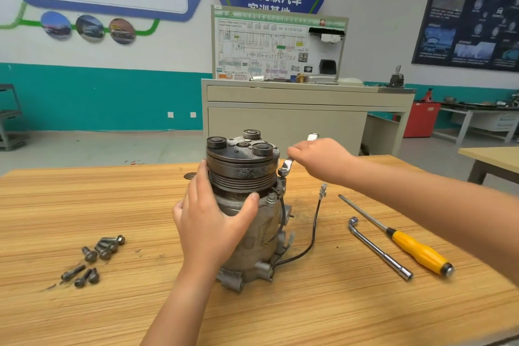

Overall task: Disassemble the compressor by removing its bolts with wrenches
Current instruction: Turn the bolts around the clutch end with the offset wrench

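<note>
Wooden counter [84,205] carrying compressor [252,247], standing upright at centre; left hand [207,222] gripping housing, steadying; right hand [317,157] gripping wrench [286,167], head sitting at fastener beside pulley [241,174]. Loose bolts [95,258] lying at left: removal appearing well advanced; flange bolt [271,197] yet to come out

Automotive training workshop: wiring-diagram board [261,48], workbench [84,199].

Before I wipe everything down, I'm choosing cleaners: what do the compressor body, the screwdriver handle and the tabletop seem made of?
Compressor body: probably cast aluminium, dull grey, rough and grimy. Screwdriver handle: glossy yellow plastic, judging by its shine. Tabletop: fine striped wood grain, pale brown; solid wood or laminate, I cannot tell.
</note>
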### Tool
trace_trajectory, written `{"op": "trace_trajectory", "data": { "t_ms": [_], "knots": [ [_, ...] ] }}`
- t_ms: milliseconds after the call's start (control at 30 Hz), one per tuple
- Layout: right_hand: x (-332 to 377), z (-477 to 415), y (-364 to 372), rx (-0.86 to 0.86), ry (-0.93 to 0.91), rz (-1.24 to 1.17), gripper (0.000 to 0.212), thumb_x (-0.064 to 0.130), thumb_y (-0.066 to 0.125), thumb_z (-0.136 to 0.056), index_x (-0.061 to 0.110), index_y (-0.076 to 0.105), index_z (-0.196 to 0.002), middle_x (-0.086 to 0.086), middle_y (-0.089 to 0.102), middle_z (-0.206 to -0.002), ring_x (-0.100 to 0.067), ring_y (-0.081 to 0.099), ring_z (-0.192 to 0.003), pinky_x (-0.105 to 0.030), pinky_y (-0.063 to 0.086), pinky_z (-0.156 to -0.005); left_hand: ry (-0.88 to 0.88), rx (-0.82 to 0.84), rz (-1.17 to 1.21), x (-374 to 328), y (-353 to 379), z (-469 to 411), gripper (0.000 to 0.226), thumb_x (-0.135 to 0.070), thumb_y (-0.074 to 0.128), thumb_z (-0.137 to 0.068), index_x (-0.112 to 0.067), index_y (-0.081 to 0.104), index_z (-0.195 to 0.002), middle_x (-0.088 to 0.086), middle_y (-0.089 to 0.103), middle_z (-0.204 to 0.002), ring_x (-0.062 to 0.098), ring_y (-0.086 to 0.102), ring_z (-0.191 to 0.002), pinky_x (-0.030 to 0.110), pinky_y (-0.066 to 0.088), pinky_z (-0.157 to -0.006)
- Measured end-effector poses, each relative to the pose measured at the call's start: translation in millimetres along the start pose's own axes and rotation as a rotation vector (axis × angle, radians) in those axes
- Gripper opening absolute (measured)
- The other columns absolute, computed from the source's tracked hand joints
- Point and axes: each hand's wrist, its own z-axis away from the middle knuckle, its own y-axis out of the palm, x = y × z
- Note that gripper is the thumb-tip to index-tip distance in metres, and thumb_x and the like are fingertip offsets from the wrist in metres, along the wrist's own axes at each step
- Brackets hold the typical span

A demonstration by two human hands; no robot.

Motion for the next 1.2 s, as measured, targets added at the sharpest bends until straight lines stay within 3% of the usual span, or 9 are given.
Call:
{"op": "trace_trajectory", "data": {
  "t_ms": [67, 200, 333, 400, 533, 667, 767, 900, 1200],
  "knots": [
    [5, -11, 12, -0.219, -0.066, -0.110, 0.036, -0.009, 0.053, -0.083, 0.004, 0.056, -0.117, -0.012, 0.063, -0.115, -0.026, 0.063, -0.098, -0.035, 0.055, -0.077, 0.001, -0.009, -0.007, 0, 0, 0, 0.104, -0.073, 0.033, -0.058, -0.016, 0.027, -0.146, -0.004, 0.042, -0.142, 0.012, 0.035, -0.131, 0.038, 0.019, -0.106],
    [10, -21, 13, -0.439, -0.145, -0.292, 0.037, -0.017, 0.068, -0.064, -0.006, 0.068, -0.100, -0.019, 0.070, -0.095, -0.034, 0.069, -0.081, -0.043, 0.058, -0.065, 0.004, -0.012, -0.021, 0, 1, 0, 0.104, -0.073, 0.034, -0.059, -0.015, 0.029, -0.145, -0.002, 0.043, -0.141, 0.012, 0.037, -0.130, 0.038, 0.021, -0.106],
    [6, -8, -4, -0.464, 0.223, -0.465, 0.042, 0.009, 0.045, -0.095, 0.007, 0.040, -0.137, -0.016, 0.065, -0.087, -0.031, 0.062, -0.077, -0.038, 0.047, -0.063, 0.000, -0.010, -0.020, 1, 1, 1, 0.104, -0.073, 0.033, -0.059, -0.015, 0.029, -0.145, -0.002, 0.044, -0.141, 0.013, 0.037, -0.130, 0.039, 0.021, -0.106],
    [6, 9, -13, -0.479, 0.340, -0.545, 0.043, 0.016, 0.040, -0.098, 0.013, 0.034, -0.140, -0.010, 0.058, -0.073, -0.028, 0.055, -0.065, -0.034, 0.040, -0.056, -0.003, -0.008, -0.018, 2, 1, 1, 0.103, -0.073, 0.034, -0.059, -0.015, 0.029, -0.145, -0.002, 0.044, -0.140, 0.013, 0.037, -0.130, 0.039, 0.021, -0.106],
    [24, 60, -33, -0.351, 0.345, -0.322, 0.020, 0.017, 0.039, -0.096, 0.013, 0.047, -0.114, 0.000, 0.046, -0.064, -0.028, 0.048, -0.058, -0.031, 0.034, -0.050, 0.004, -0.009, -0.015, 1, 1, 0, 0.103, -0.073, 0.034, -0.060, -0.015, 0.029, -0.144, -0.003, 0.045, -0.139, 0.013, 0.038, -0.128, 0.039, 0.022, -0.106],
    [39, 84, -41, -0.070, 0.334, -0.154, 0.042, 0.004, 0.042, -0.088, 0.015, 0.037, -0.128, 0.003, 0.033, -0.068, -0.022, 0.039, -0.062, -0.028, 0.023, -0.047, -0.002, -0.011, -0.009, 0, 0, 1, 0.104, -0.073, 0.033, -0.059, -0.014, 0.028, -0.145, -0.002, 0.043, -0.140, 0.014, 0.037, -0.129, 0.039, 0.021, -0.106],
    [43, 86, -43, -0.036, 0.304, -0.082, 0.051, 0.001, 0.042, -0.088, 0.013, 0.030, -0.136, 0.001, 0.032, -0.073, -0.023, 0.043, -0.065, -0.028, 0.024, -0.047, -0.002, -0.009, 0.001, -2, -1, 2, 0.104, -0.073, 0.033, -0.058, -0.015, 0.028, -0.145, -0.002, 0.042, -0.141, 0.014, 0.036, -0.130, 0.038, 0.021, -0.105],
    [46, 80, -46, 0.006, 0.250, -0.037, 0.045, -0.001, 0.040, -0.088, 0.010, 0.036, -0.131, 0.002, 0.023, -0.063, -0.019, 0.035, -0.058, -0.027, 0.018, -0.042, -0.001, -0.007, 0.006, -2, -1, 2, 0.105, -0.073, 0.033, -0.058, -0.015, 0.027, -0.146, -0.003, 0.041, -0.143, 0.013, 0.035, -0.131, 0.038, 0.020, -0.106],
    [34, 67, -57, 0.140, 0.038, 0.144, 0.031, 0.003, 0.044, -0.086, 0.004, 0.044, -0.117, -0.001, 0.030, -0.062, -0.015, 0.025, -0.045, -0.025, 0.016, -0.037, -0.004, -0.009, 0.013, 0, 0, 1, 0.104, -0.073, 0.034, -0.058, -0.017, 0.027, -0.145, -0.004, 0.041, -0.142, 0.012, 0.035, -0.131, 0.039, 0.021, -0.106]
  ]
}}
